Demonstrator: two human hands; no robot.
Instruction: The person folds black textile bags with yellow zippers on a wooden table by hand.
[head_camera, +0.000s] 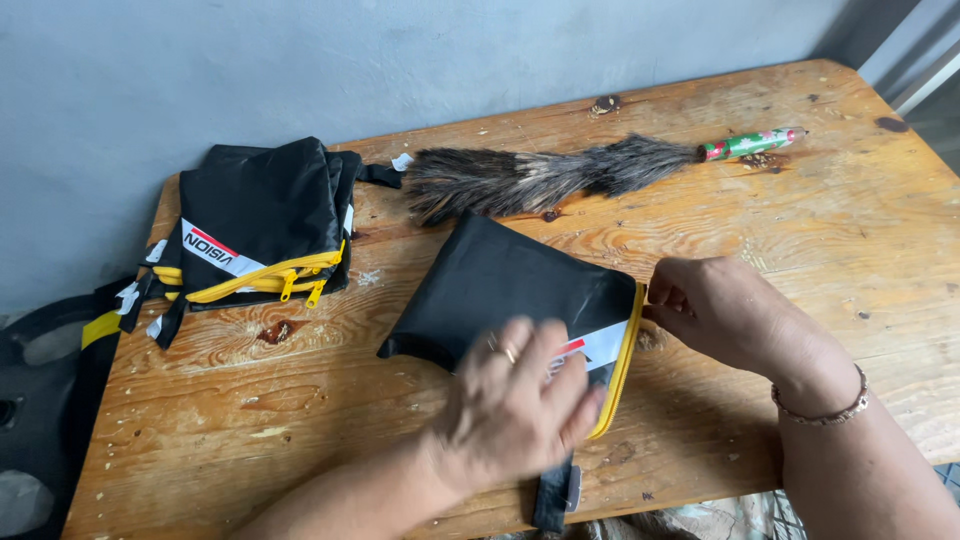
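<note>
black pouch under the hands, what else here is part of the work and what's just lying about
In hand:
- black pouch with yellow zip
- left hand flat on it
- right hand, fingers at the zip end

Lying about:
- stack of like pouches
- feather duster
- wooden table

Upper left: stack of black bags (262, 215) w/ yellow zips. Top centre: feather duster (560, 175), green patterned handle. Wooden table (800, 220); grey wall (300, 60) behind.

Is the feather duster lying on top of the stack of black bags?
No, the feather duster lies on the bare wooden table, beside the stack of black bags.
</note>
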